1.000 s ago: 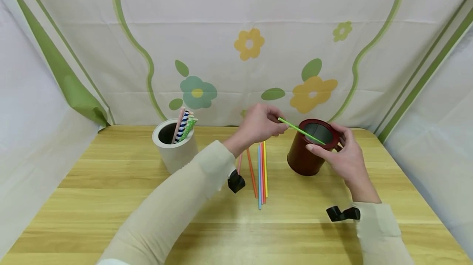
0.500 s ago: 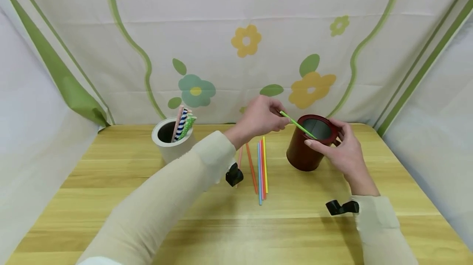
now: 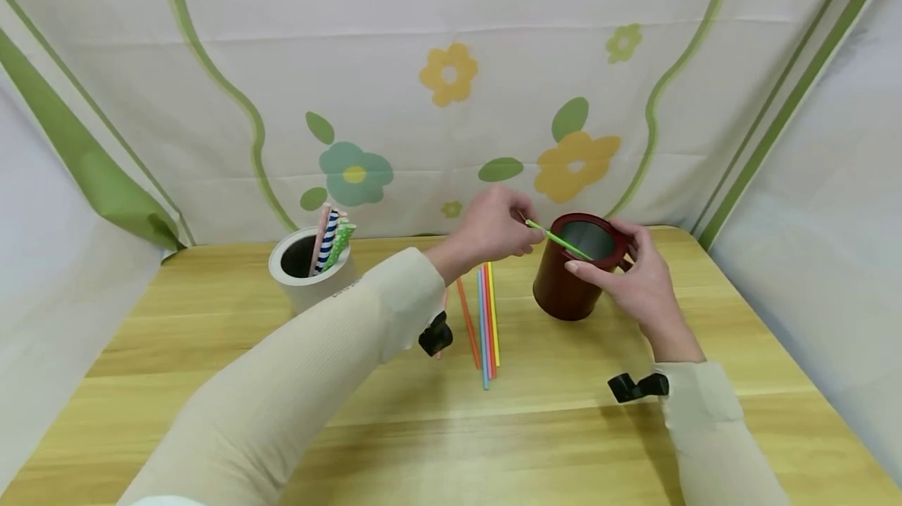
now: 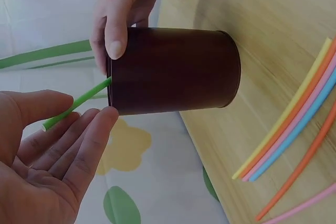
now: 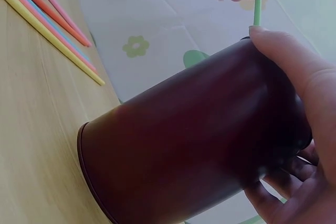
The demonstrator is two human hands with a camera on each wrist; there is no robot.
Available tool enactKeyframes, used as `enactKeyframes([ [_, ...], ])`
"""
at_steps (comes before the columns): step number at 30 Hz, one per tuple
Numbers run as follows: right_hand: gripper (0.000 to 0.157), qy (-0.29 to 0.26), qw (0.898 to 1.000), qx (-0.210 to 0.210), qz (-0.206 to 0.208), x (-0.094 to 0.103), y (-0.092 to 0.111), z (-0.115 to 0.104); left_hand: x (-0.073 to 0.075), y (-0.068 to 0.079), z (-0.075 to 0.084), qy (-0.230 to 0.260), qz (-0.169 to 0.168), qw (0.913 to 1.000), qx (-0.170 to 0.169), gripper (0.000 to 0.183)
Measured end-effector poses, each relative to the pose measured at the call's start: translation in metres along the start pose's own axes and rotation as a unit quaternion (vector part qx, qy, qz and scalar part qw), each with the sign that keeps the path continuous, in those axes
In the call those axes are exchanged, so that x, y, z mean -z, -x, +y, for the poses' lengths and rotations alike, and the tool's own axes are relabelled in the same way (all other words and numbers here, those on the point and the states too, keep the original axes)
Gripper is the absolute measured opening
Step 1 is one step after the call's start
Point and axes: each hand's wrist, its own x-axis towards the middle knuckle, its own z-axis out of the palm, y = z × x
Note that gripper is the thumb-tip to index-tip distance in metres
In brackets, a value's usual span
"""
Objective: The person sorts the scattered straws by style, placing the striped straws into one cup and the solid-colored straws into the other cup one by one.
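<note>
A thin green drinking straw slants from the fingers of my left hand to the mouth of a dark red mug. My thumb and fingers pinch it near its upper end, and its lower end lies inside the rim. The mug stands on the table at the right. My right hand grips it round the rim, thumb in front and fingers behind. In the left wrist view, the straw passes close by my fingertips at the mug's edge.
Loose straws lie mid-table, including a blue straw, a yellow straw and an orange straw. A white cup at the left holds several patterned straws. A flowered cloth hangs behind the table.
The visible stretch of the green straw has shortened as its lower end sinks into the mug. My right hand keeps its grip. The head view has shifted slightly.
</note>
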Motion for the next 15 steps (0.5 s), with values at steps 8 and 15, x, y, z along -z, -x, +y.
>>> enactKeyframes([
  [8,0.103,-0.003,1.0,-0.001,0.0,-0.001,-0.002,-0.001,-0.003,-0.005,-0.009,-0.002,0.033,0.9992,-0.021,0.008],
  [15,0.103,-0.004,1.0,-0.001,-0.001,-0.003,-0.002,-0.003,-0.011,-0.011,-0.014,0.036,0.055,0.9977,-0.018,0.008],
])
